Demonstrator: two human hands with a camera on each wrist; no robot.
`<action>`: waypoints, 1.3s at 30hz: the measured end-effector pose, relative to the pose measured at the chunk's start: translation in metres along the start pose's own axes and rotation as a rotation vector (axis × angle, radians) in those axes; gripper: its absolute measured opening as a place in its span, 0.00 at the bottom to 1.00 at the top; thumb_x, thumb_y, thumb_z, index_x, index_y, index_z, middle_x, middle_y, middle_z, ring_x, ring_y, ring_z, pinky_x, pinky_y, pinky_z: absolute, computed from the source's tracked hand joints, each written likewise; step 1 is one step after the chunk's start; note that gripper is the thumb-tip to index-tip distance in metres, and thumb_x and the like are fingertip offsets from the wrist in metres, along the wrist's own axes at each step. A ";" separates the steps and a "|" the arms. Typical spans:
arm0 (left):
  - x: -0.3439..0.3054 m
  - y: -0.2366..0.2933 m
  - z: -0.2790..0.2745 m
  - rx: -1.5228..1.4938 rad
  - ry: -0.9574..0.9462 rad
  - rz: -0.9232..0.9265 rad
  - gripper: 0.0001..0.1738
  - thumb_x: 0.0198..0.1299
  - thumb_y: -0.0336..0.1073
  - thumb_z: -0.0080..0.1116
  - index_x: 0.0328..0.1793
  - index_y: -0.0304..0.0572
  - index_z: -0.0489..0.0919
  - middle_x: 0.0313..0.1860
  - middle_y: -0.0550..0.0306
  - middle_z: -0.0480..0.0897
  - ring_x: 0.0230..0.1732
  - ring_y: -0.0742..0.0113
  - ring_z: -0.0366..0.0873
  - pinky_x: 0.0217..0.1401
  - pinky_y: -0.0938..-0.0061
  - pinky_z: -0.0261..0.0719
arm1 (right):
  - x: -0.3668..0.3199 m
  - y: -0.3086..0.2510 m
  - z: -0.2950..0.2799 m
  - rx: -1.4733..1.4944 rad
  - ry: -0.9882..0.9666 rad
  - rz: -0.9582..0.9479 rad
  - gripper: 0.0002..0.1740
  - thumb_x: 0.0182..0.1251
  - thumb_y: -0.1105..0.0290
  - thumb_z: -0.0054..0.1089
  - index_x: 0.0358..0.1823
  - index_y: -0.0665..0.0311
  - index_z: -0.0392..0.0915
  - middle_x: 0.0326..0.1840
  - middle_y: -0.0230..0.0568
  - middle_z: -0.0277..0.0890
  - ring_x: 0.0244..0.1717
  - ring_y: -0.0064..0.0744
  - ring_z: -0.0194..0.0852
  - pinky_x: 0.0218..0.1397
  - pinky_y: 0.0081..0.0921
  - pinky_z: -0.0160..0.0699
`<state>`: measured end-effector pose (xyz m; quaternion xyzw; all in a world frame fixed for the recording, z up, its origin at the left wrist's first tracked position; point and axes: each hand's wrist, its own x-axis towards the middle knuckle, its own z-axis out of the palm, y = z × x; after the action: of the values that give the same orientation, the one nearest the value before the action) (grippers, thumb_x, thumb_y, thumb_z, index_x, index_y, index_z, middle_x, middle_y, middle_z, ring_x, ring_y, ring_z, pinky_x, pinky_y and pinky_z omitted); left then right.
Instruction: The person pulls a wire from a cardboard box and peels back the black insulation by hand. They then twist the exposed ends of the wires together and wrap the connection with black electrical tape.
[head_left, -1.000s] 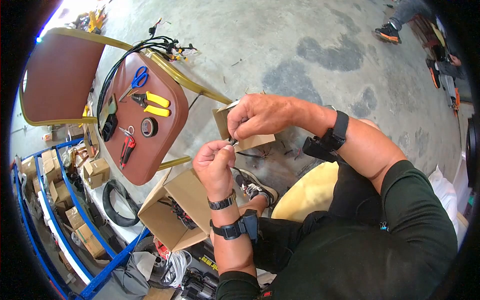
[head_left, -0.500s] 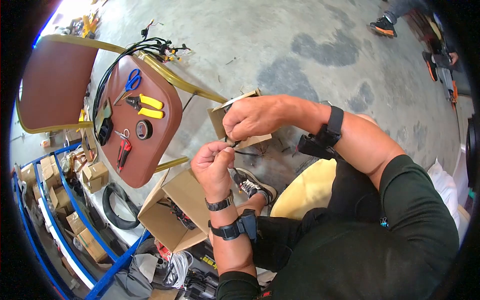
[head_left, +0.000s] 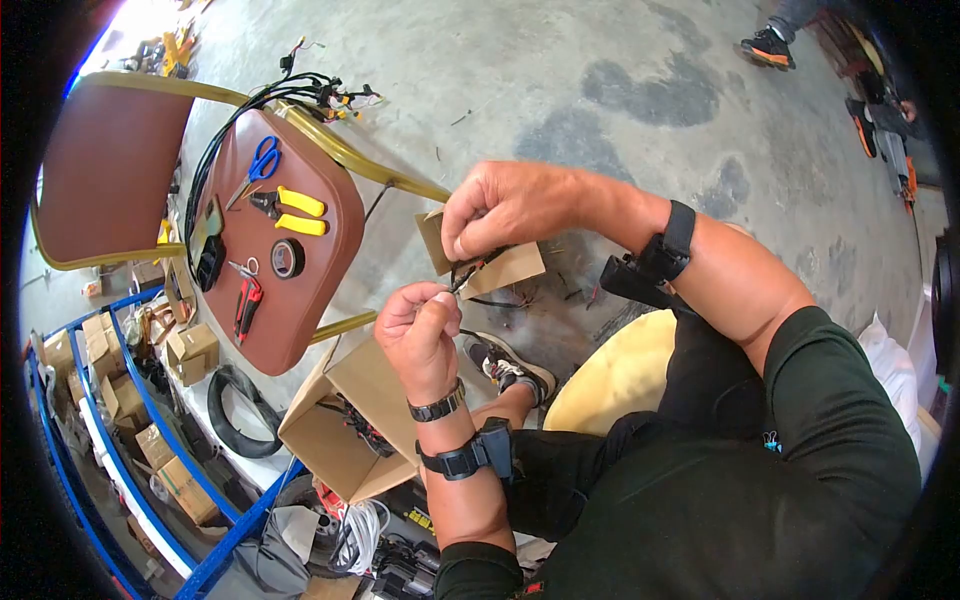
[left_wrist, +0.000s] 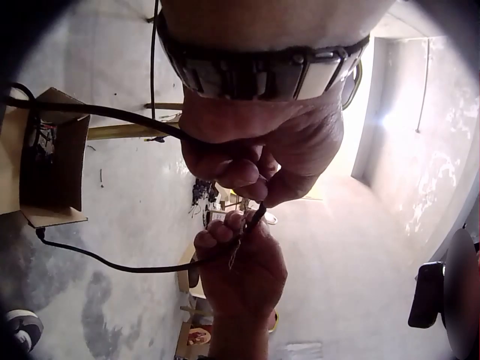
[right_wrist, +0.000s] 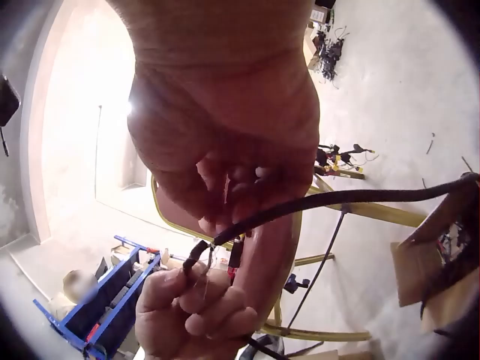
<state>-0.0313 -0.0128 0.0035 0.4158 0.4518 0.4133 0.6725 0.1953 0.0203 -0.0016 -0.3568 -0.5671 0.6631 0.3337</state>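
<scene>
In the head view my left hand [head_left: 418, 335] pinches a black cable between thumb and fingers, just below my right hand [head_left: 510, 210]. My right hand has curled fingers and grips another length of black cable [right_wrist: 322, 199], which runs off towards a cardboard box in the right wrist view. The two cable ends meet in the small gap between the hands, where thin bare wire strands [right_wrist: 211, 259] show. From the left wrist view, a cable [left_wrist: 112, 112] also passes into my left palm. My right fingertips are partly hidden there.
A brown chair seat [head_left: 325, 185] holds blue scissors [head_left: 262, 160], yellow-handled wire strippers [head_left: 300, 212], a black tape roll [head_left: 288, 258] and a red-handled cutter [head_left: 247, 300]. A cable bundle [head_left: 320, 90] hangs over its edge. An open box [head_left: 375, 375] stands below my left hand.
My right hand has risen away from the left hand, widening the gap, so more black cable shows between them. The left hand has shifted slightly left and keeps its pinch.
</scene>
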 end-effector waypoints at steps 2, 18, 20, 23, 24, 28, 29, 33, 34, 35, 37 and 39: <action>0.000 0.000 0.000 0.010 0.001 0.002 0.02 0.57 0.22 0.57 0.36 0.31 0.79 0.22 0.59 0.77 0.19 0.73 0.68 0.24 0.79 0.67 | -0.003 -0.003 0.006 -0.055 -0.036 0.023 0.08 0.62 0.70 0.61 0.35 0.67 0.85 0.29 0.30 0.82 0.32 0.18 0.74 0.38 0.21 0.74; 0.003 0.001 0.002 -0.032 0.008 -0.059 0.03 0.59 0.23 0.56 0.38 0.30 0.80 0.25 0.56 0.79 0.21 0.71 0.70 0.25 0.77 0.68 | 0.000 -0.001 0.009 -0.175 -0.037 0.066 0.12 0.67 0.64 0.62 0.39 0.67 0.84 0.30 0.33 0.82 0.33 0.21 0.75 0.38 0.25 0.74; 0.004 0.002 0.001 -0.041 -0.008 -0.071 0.04 0.59 0.23 0.56 0.39 0.30 0.79 0.25 0.56 0.79 0.21 0.71 0.70 0.25 0.77 0.68 | 0.001 -0.002 0.008 -0.207 -0.027 0.082 0.12 0.67 0.64 0.62 0.39 0.67 0.84 0.30 0.35 0.82 0.34 0.23 0.76 0.39 0.26 0.75; 0.005 0.001 -0.003 -0.066 -0.023 -0.112 0.06 0.59 0.24 0.57 0.41 0.30 0.79 0.25 0.55 0.79 0.20 0.71 0.69 0.24 0.77 0.67 | 0.004 0.003 0.008 -0.237 -0.032 0.060 0.13 0.67 0.63 0.61 0.39 0.67 0.83 0.31 0.38 0.82 0.35 0.27 0.77 0.40 0.29 0.75; 0.005 0.001 -0.004 -0.075 -0.026 -0.130 0.06 0.59 0.24 0.57 0.42 0.30 0.78 0.26 0.55 0.79 0.20 0.72 0.69 0.24 0.77 0.67 | 0.005 0.004 0.008 -0.244 -0.036 0.045 0.13 0.67 0.63 0.60 0.40 0.67 0.83 0.31 0.39 0.82 0.35 0.28 0.77 0.40 0.30 0.75; 0.005 -0.001 -0.007 -0.154 -0.066 -0.157 0.08 0.58 0.24 0.58 0.43 0.31 0.77 0.26 0.55 0.79 0.19 0.73 0.68 0.24 0.78 0.67 | 0.004 0.000 0.006 -0.271 -0.063 0.120 0.15 0.69 0.61 0.58 0.40 0.68 0.83 0.32 0.40 0.82 0.36 0.31 0.78 0.41 0.32 0.75; 0.005 -0.001 -0.006 -0.160 -0.073 -0.158 0.07 0.58 0.24 0.57 0.43 0.31 0.77 0.27 0.55 0.79 0.19 0.73 0.68 0.24 0.78 0.67 | 0.005 -0.001 0.006 -0.275 -0.071 0.137 0.15 0.69 0.61 0.58 0.40 0.68 0.83 0.32 0.41 0.82 0.36 0.31 0.78 0.41 0.32 0.75; 0.004 -0.001 -0.006 -0.152 -0.066 -0.175 0.07 0.58 0.23 0.57 0.43 0.32 0.78 0.27 0.57 0.78 0.19 0.74 0.67 0.24 0.78 0.66 | 0.005 0.001 0.005 -0.271 -0.089 0.152 0.15 0.69 0.61 0.57 0.40 0.68 0.82 0.33 0.42 0.82 0.37 0.33 0.79 0.42 0.33 0.76; 0.004 -0.001 -0.006 -0.142 -0.060 -0.169 0.07 0.58 0.23 0.56 0.43 0.33 0.78 0.27 0.57 0.78 0.19 0.74 0.67 0.24 0.78 0.66 | 0.005 0.002 0.006 -0.270 -0.086 0.143 0.16 0.69 0.61 0.56 0.39 0.69 0.82 0.32 0.41 0.82 0.36 0.31 0.78 0.41 0.32 0.76; 0.004 -0.001 -0.005 -0.133 -0.054 -0.163 0.07 0.59 0.23 0.56 0.43 0.33 0.78 0.27 0.57 0.78 0.19 0.74 0.67 0.23 0.78 0.66 | 0.005 0.003 0.006 -0.270 -0.082 0.134 0.17 0.69 0.61 0.55 0.38 0.69 0.82 0.31 0.41 0.82 0.35 0.30 0.78 0.41 0.32 0.76; 0.004 -0.001 -0.003 -0.110 -0.036 -0.152 0.07 0.59 0.22 0.56 0.43 0.33 0.78 0.26 0.58 0.78 0.18 0.74 0.67 0.23 0.78 0.65 | 0.004 0.002 0.006 -0.276 -0.080 0.133 0.17 0.69 0.61 0.55 0.38 0.69 0.82 0.31 0.41 0.82 0.35 0.31 0.78 0.41 0.33 0.77; 0.004 -0.002 -0.001 -0.084 -0.012 -0.141 0.06 0.59 0.22 0.56 0.43 0.33 0.78 0.26 0.58 0.78 0.18 0.74 0.67 0.22 0.78 0.65 | 0.004 0.000 0.006 -0.289 -0.083 0.150 0.15 0.69 0.61 0.57 0.40 0.68 0.83 0.33 0.43 0.83 0.37 0.35 0.80 0.43 0.34 0.76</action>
<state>-0.0313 -0.0095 0.0007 0.3568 0.4582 0.3811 0.7194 0.1879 0.0206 -0.0010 -0.4147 -0.6418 0.6117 0.2048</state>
